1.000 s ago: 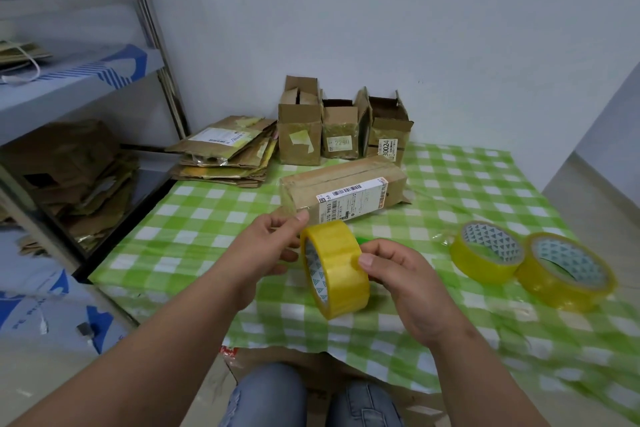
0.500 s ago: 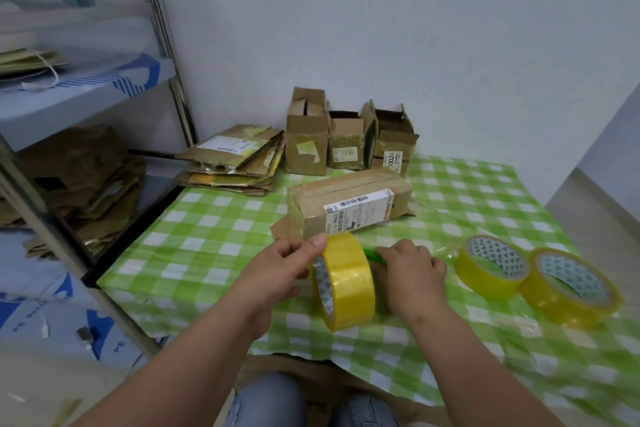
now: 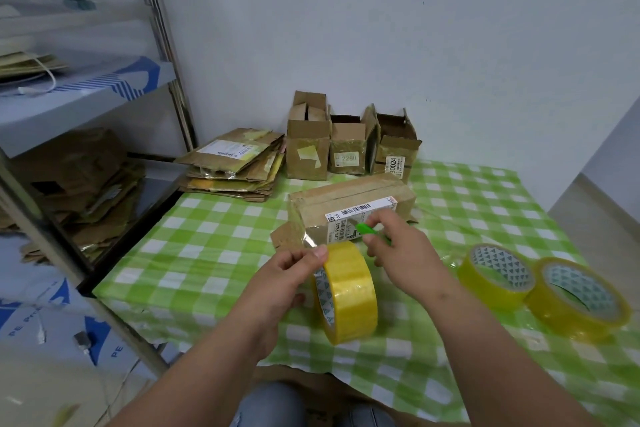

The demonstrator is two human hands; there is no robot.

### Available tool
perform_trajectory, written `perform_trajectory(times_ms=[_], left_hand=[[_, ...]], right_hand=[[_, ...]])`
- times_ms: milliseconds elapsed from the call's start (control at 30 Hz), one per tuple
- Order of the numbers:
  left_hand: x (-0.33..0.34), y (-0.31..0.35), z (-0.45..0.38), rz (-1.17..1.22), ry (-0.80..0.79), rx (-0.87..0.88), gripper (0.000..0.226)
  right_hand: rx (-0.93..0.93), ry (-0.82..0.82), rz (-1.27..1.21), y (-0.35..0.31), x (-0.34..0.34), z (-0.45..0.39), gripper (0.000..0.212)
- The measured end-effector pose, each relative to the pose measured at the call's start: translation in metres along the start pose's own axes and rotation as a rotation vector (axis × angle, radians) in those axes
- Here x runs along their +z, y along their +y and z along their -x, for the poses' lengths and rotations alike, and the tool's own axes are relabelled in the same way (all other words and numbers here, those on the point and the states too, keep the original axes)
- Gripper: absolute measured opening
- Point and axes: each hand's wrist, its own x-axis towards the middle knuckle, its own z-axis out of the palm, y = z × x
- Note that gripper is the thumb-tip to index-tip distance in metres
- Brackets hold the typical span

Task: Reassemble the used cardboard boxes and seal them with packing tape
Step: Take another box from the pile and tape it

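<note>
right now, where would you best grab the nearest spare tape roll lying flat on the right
Pinch the spare tape roll's wall from above, thumb inside the open core and fingers outside on the left. It lies flat with its hole facing up, and the second roll touches its right side.

"2290" on middle upright box (image 3: 347,153); "30024" on right upright box (image 3: 394,156); "PE" on blue-white sheet (image 3: 20,319)

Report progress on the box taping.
Done: three boxes stand reassembled by the wall, tops open. In hand: left hand holds the tape roll, right hand a green cutter at the long box. Left: the flat cardboard stack.
</note>
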Motion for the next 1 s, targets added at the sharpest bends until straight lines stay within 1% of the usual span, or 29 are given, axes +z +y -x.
perform_trajectory(times_ms=[100, 200, 300, 333, 400, 567, 833, 1000], left_hand=[[-0.001, 0.000, 0.000, -0.004, -0.002, 0.008, 0.070], [-0.002, 0.000, -0.001, 0.000, -0.004, 0.016, 0.073], [-0.002, -0.003, -0.001, -0.015, -0.011, 0.034, 0.063], [-0.002, -0.004, -0.002, -0.021, -0.011, 0.040, 0.059], [-0.002, -0.005, -0.002, -0.028, -0.013, 0.052, 0.058], [-0.002, -0.006, -0.001, -0.037, -0.022, 0.067, 0.070], [-0.003, -0.011, -0.004, -0.037, 0.002, 0.069, 0.072], [-0.003, -0.012, -0.005, -0.026, -0.006, 0.081, 0.079]], right_hand=[[-0.095, -0.128, 0.009, -0.021, -0.010, -0.008, 0.030], [-0.112, -0.232, 0.086, -0.039, -0.018, -0.015, 0.031], [-0.113, -0.287, 0.192, -0.051, -0.021, -0.022, 0.034], [-0.119, -0.298, 0.230, -0.054, -0.021, -0.023, 0.034], [-0.134, -0.315, 0.296, -0.057, -0.021, -0.026, 0.032], [-0.166, -0.333, 0.345, -0.061, -0.019, -0.032, 0.021], [-0.180, -0.332, 0.442, -0.065, -0.013, -0.035, 0.025], [-0.166, -0.330, 0.420, -0.063, -0.013, -0.039, 0.026]])
